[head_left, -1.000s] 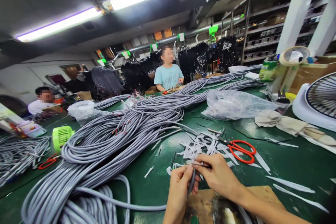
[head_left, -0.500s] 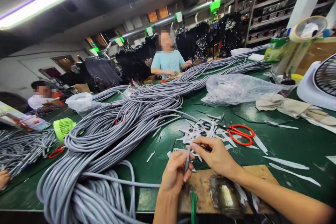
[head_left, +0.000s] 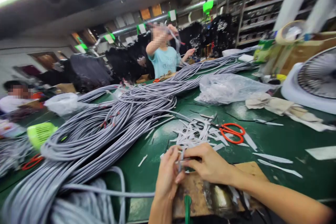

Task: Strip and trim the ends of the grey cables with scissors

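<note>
My left hand [head_left: 169, 171] is closed around the end portion of a grey cable [head_left: 181, 155], which points up between thumb and fingers. From the left, a length of the same kind of cable runs in behind my left wrist. Thumb and fingers of my right hand [head_left: 207, 162] pinch the cable close to its tip; the exact contact is partly hidden by the fingers. Just beyond both hands lies a pile of white strips [head_left: 195, 131], with red-handled scissors [head_left: 232, 133] beside it. Below them sits a wooden board [head_left: 193, 190] with a green-handled tool [head_left: 187, 206] at its edge.
Large bundles of grey cable [head_left: 105, 136] cover the left and middle of the green table [head_left: 141, 145]. A plastic bag [head_left: 228, 87], a cloth [head_left: 286, 110] and a white fan [head_left: 309, 80] stand to the right. Across the table is a co-worker [head_left: 164, 59]; another person [head_left: 17, 99] sits far left.
My right hand has moved slightly left and down along the cable, closer to my left hand. Across the table, the co-worker has raised an arm. The view has shifted a little.
</note>
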`<state>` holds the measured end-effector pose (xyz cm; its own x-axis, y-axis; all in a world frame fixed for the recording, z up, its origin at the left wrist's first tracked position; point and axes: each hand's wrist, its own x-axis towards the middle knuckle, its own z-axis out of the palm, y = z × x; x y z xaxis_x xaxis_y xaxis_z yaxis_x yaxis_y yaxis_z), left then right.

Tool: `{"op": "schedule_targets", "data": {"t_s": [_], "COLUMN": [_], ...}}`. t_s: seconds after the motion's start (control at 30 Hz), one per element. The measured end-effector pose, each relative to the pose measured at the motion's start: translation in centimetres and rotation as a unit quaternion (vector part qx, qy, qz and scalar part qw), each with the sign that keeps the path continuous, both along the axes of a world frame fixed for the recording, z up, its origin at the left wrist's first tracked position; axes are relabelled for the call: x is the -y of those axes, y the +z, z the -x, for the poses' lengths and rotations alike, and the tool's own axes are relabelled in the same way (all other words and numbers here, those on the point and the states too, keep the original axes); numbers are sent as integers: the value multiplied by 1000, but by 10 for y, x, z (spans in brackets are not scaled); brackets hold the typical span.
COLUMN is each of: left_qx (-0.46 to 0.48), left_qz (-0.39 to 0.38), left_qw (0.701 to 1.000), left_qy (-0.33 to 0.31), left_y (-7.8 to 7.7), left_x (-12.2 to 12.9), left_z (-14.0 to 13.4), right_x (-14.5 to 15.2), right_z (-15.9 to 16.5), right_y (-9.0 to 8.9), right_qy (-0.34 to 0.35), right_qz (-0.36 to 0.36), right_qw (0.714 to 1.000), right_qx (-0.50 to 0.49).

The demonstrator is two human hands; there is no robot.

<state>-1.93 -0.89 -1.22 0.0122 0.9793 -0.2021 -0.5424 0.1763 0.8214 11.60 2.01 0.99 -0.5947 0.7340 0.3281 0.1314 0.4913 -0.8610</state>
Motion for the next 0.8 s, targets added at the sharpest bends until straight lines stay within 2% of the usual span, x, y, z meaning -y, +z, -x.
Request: {"op": "schedule_targets", "data": {"t_s": [0.07,0.17,0.23,0.33,0.43,0.57,0.6,0.73,0.8], "left_qx": [-34,-88,-100,-95,-96,-125,-138,-228,-278], "left_qz": [-37,-108,-135,-135,-100,-79,-82,-120,-162], "left_qw": [995,976,965,961,966,970,972,961,945], "left_qy": [82,165,199,222,218,192,174,97,60], "left_y": [2,0,-1,2,4,0,-2,-5,-5], "left_x": [3,7,10,16,22,25,25,21,21], "left_z": [0,1,1,-2,-3,-2,-2,-3,-3], "right_x": [-1,-5,-6,-7,-9,-15,-16,-12,-10], "right_z": [-1,-1,-1,1,1,-7,-9,-11,-9], "right_y": [0,0,0,0,-1,4,6,14,14], "right_qy": [-34,-35,-31,-25,-43,-166,-173,-46,-37], "right_qz": [-43,-22,5,53,63,49,55,115,122], "right_qw": [998,999,999,997,995,979,976,983,985], "right_qx": [7,-5,-25,-51,-64,-105,-122,-133,-113]}}
